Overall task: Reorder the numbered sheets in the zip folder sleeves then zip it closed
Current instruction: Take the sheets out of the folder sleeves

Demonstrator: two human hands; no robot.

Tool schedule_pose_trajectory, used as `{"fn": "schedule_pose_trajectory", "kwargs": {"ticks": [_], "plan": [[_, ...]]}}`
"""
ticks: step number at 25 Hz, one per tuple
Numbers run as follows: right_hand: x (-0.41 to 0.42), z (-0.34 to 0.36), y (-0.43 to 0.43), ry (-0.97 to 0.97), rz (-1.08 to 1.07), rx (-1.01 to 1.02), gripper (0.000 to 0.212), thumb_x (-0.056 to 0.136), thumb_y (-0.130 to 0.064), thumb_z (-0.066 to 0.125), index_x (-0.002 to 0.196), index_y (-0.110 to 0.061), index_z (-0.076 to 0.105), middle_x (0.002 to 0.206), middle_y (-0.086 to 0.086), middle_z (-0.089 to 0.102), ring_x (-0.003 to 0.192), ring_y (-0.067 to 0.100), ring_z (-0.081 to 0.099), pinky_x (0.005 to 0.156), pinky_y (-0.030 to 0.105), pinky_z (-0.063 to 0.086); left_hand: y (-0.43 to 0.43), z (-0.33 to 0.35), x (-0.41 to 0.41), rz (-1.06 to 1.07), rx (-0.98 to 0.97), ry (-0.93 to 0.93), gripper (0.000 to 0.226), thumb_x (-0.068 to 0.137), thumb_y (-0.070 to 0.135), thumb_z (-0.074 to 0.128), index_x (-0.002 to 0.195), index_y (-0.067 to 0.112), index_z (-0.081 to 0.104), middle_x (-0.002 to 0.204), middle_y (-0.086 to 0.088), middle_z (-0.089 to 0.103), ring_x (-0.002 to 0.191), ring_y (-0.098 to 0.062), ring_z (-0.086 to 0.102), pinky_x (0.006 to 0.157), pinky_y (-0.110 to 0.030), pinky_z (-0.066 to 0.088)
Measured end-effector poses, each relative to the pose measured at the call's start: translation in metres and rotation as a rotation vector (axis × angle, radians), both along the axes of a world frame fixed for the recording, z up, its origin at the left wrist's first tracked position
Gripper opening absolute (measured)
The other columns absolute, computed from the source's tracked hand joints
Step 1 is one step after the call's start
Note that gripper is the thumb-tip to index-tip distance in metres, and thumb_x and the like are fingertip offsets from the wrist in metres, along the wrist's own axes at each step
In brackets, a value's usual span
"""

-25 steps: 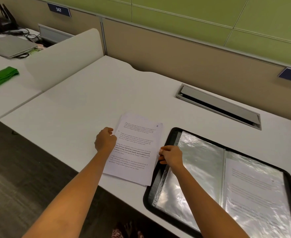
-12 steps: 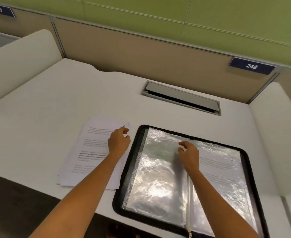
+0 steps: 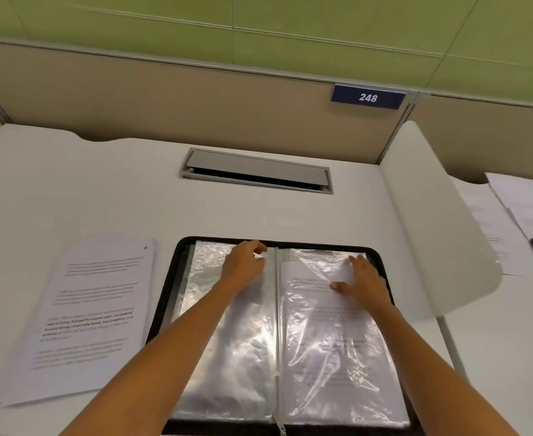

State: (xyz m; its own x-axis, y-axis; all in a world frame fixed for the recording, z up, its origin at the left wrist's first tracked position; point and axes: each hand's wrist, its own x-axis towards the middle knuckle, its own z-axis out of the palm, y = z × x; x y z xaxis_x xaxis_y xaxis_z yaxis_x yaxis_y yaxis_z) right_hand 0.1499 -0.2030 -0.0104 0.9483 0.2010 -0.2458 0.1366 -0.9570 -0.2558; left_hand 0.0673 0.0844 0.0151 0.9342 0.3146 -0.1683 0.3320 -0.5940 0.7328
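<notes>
Emptying sleeves, by my judgement: left hand (image 3: 243, 262) pinches the left sleeve (image 3: 236, 357) at its top edge, right hand (image 3: 364, 283) lies spread on the sleeved sheet (image 3: 331, 341) at 3 o'clock in the open zip folder (image 3: 167, 297); loose sheets (image 3: 86, 309) lie at 9 o'clock; next, slide that sheet out the top

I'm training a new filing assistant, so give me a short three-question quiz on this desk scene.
1. True or false: the zip folder lies zipped shut on the desk.
2. The top loose sheet left of the folder bears which number? A 2, B 4, C 7.
3. Which hand lies flat on the sleeve holding a printed sheet?
Key: 1 false, it lies open; 2 B; 3 the right hand.
</notes>
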Motion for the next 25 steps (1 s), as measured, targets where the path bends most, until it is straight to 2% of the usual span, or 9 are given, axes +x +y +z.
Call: {"fn": "schedule_pose_trajectory", "kwargs": {"ticks": [5,8,11,14,16,18,20,22,25], "plan": [[0.003,-0.010,-0.026,-0.078,0.059,-0.013,0.085,0.085,-0.058,0.060,0.150,-0.016,0.024,0.159,0.008,0.021,0.149,0.022,0.011,0.116,0.043,0.020,-0.052,-0.004,0.022,-0.149,-0.023,-0.009,0.020,0.087,0.028,0.068,0.107,0.025,0.066,0.104,0.008,0.065,0.090,-0.011,0.062,0.083,-0.031,0.052],[-0.005,-0.008,-0.026,-0.207,0.071,0.081,0.061,0.092,-0.038,0.060,0.145,-0.017,0.039,0.155,0.010,0.032,0.147,0.023,0.022,0.118,0.040,0.016,-0.079,0.000,0.031,-0.221,-0.074,0.003,0.025,0.085,0.036,0.071,0.104,0.021,0.070,0.091,0.005,0.069,0.084,-0.013,0.066,0.080,-0.032,0.053],[-0.019,0.003,-0.017,-0.269,0.034,0.338,0.043,0.090,-0.023,0.063,0.133,-0.017,0.057,0.122,0.003,0.068,0.120,0.021,0.058,0.108,0.039,0.039,-0.104,0.007,0.037,-0.219,-0.218,0.076,0.038,0.081,0.052,0.070,0.094,0.017,0.072,0.081,0.004,0.073,0.071,-0.011,0.070,0.070,-0.032,0.058],[-0.038,0.022,-0.002,-0.045,0.048,0.589,0.037,0.088,-0.028,0.068,0.125,-0.024,0.063,0.101,-0.011,0.074,0.092,0.004,0.069,0.085,0.021,0.053,-0.123,0.014,0.046,-0.106,-0.381,0.232,0.055,0.071,0.066,0.071,0.078,0.012,0.067,0.078,-0.002,0.074,0.067,-0.014,0.072,0.057,-0.028,0.057],[-0.046,0.038,0.007,0.115,0.030,0.775,0.030,0.088,-0.032,0.069,0.117,-0.025,0.068,0.098,-0.013,0.074,0.093,0.000,0.068,0.082,0.015,0.051,-0.128,0.016,0.049,-0.029,-0.461,0.254,0.041,0.077,0.050,0.075,0.072,0.012,0.062,0.076,-0.008,0.073,0.064,-0.019,0.071,0.061,-0.033,0.060],[-0.044,0.046,0.008,0.246,-0.062,1.004,0.020,0.090,-0.024,0.066,0.109,-0.017,0.072,0.095,-0.003,0.076,0.091,0.009,0.071,0.084,0.024,0.055,-0.124,0.019,0.050,0.069,-0.516,0.243,0.021,0.085,0.028,0.073,0.077,0.012,0.062,0.078,-0.010,0.072,0.062,-0.019,0.069,0.063,-0.035,0.058],[-0.035,0.049,0.005,0.286,-0.216,1.135,0.017,0.092,-0.018,0.063,0.104,-0.008,0.071,0.095,0.005,0.076,0.085,0.022,0.073,0.084,0.037,0.057,-0.110,0.022,0.050,0.122,-0.497,0.234,0.007,0.087,0.016,0.067,0.085,0.010,0.064,0.080,-0.008,0.071,0.060,-0.016,0.067,0.059,-0.031,0.055],[-0.020,0.041,-0.002,0.150,-0.252,0.987,0.017,0.092,-0.017,0.063,0.106,-0.009,0.069,0.099,0.005,0.075,0.085,0.019,0.072,0.088,0.040,0.056,-0.086,0.026,0.048,0.175,-0.498,0.251,0.010,0.089,0.013,0.061,0.094,0.007,0.066,0.078,-0.005,0.069,0.061,-0.015,0.064,0.056,-0.028,0.054],[0.001,0.020,-0.016,-0.030,-0.027,0.387,0.042,0.092,-0.027,0.063,0.131,-0.015,0.056,0.131,0.008,0.060,0.113,0.021,0.058,0.096,0.032,0.045,-0.036,0.032,0.037,0.263,-0.449,0.281,0.012,0.090,0.011,0.058,0.095,0.007,0.068,0.078,-0.005,0.065,0.063,-0.017,0.060,0.057,-0.027,0.051]]}}
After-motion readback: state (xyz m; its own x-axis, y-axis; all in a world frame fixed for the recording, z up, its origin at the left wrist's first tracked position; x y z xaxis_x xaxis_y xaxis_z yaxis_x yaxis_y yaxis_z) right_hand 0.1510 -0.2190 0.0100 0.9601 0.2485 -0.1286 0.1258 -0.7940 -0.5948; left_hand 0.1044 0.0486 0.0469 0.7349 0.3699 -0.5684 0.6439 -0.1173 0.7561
